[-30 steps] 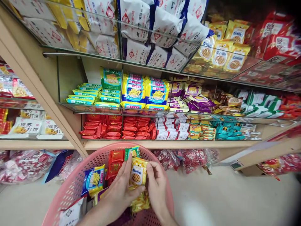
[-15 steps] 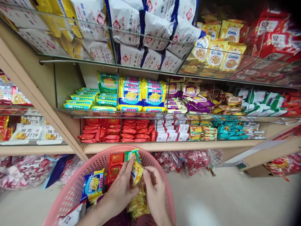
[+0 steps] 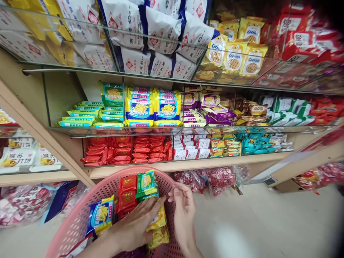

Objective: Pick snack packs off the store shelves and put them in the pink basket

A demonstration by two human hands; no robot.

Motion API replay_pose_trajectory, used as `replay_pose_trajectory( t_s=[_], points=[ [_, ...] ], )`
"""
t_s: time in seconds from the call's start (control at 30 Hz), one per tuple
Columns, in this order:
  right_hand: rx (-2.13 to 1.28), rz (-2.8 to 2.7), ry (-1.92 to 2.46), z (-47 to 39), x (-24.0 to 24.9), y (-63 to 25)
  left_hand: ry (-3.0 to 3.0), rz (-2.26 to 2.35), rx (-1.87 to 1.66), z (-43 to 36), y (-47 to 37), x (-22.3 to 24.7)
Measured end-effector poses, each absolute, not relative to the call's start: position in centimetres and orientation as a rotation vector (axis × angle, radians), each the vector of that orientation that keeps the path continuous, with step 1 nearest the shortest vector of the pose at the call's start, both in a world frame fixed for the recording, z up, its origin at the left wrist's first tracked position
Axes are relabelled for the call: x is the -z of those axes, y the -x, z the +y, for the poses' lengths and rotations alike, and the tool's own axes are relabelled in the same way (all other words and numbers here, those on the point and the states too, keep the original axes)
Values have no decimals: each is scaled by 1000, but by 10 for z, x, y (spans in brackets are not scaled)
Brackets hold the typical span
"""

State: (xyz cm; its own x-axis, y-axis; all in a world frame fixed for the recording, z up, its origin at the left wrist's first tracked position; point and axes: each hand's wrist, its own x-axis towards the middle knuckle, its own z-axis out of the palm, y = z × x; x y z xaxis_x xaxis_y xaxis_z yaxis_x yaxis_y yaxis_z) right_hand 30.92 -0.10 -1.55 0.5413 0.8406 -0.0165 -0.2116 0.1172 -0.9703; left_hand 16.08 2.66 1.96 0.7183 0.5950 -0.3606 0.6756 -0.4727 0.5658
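Note:
A pink perforated plastic basket (image 3: 77, 215) holds several small snack packets. My left hand (image 3: 137, 224) lies over yellow cookie packets (image 3: 159, 236) inside it, fingers stretched out and covering part of them. Just beyond its fingertips rests a green soda biscuit packet (image 3: 146, 184). Red packets (image 3: 127, 190) sit to that one's left, and a blue-and-yellow biscuit packet (image 3: 100, 215) leans farther left. My right hand (image 3: 184, 211) is by the basket's right side, fingers curled in with the thumb close to them; nothing shows in it.
Ahead, glass-fronted shelves carry green biscuit packets (image 3: 111, 96), red packets (image 3: 152, 148), purple packets (image 3: 219, 114) and yellow cookie packets (image 3: 233, 59). The shelf's wooden edge (image 3: 193, 163) runs just behind the basket. Plastic bags of red-patterned goods (image 3: 221, 179) lie beneath.
My right hand has moved away from the yellow packet, up and right to the basket's side. My left hand has slid down slightly, leaving the green packet more exposed. The view has shifted somewhat.

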Motion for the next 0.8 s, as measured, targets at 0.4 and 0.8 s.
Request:
replay_pose_trajectory(
  t_s=[0.4,0.8],
  points=[
    [-876,-638,1145,5,21,-308,-2362,993,138,33,-168,-11],
    [-869,-639,1175,5,17,-308,-2489,1051,50,35,-155,32]
  ],
)
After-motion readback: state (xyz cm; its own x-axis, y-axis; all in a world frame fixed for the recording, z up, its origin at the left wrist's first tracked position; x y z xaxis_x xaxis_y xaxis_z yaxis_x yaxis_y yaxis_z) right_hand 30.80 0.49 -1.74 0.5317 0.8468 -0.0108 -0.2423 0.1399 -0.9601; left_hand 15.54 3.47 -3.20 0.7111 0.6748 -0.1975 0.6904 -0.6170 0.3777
